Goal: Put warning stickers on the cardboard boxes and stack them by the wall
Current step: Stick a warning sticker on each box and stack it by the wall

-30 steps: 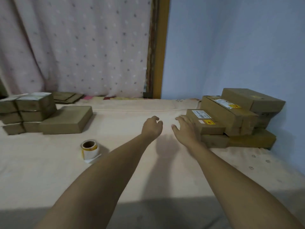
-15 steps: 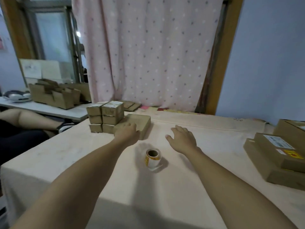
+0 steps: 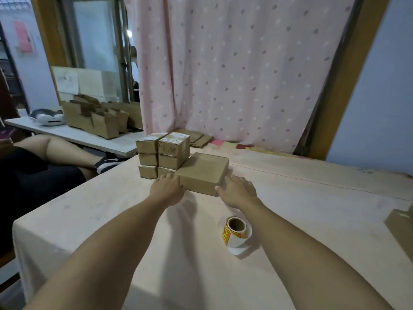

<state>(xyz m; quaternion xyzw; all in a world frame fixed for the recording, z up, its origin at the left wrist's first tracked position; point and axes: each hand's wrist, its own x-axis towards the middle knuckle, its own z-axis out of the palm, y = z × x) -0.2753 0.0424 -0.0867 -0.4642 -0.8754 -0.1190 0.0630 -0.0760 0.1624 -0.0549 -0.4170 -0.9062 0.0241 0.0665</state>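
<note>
Farthest left, beyond the cloth-covered desk (image 3: 93, 211), a seated person's leg (image 3: 60, 151) shows beside a white side table (image 3: 89, 136) carrying folded cartons (image 3: 98, 121). Next comes a stack of small taped boxes (image 3: 163, 153), three high and two wide, standing at the desk's far-left corner. The left hand (image 3: 166, 189) sits at the near-left corner of the flat cardboard box (image 3: 202, 173), which lies flat on the desk touching the stack's right side. That hand's fingers are hidden past the knuckles, so I cannot tell whether it grips yet. The right hand (image 3: 238, 190) is released: its thumb meets the box's near-right corner and its fingers lie loosely along the right edge. No sticker shows on the box top, so it probably still needs one. It looks stiff, matte and easy to hold without slipping. It is likely light, though its contents are unknown, so a two-handed hold on opposite short sides, palms pressing inward near the bottom edge, seems safest. Pulling it toward the person first should avoid nudging the stack. Nearer and to the right, the warning sticker roll (image 3: 235, 231) stands on end with its backing paper trailing. Another brown box (image 3: 400, 224) is cut off at the right edge.
</note>
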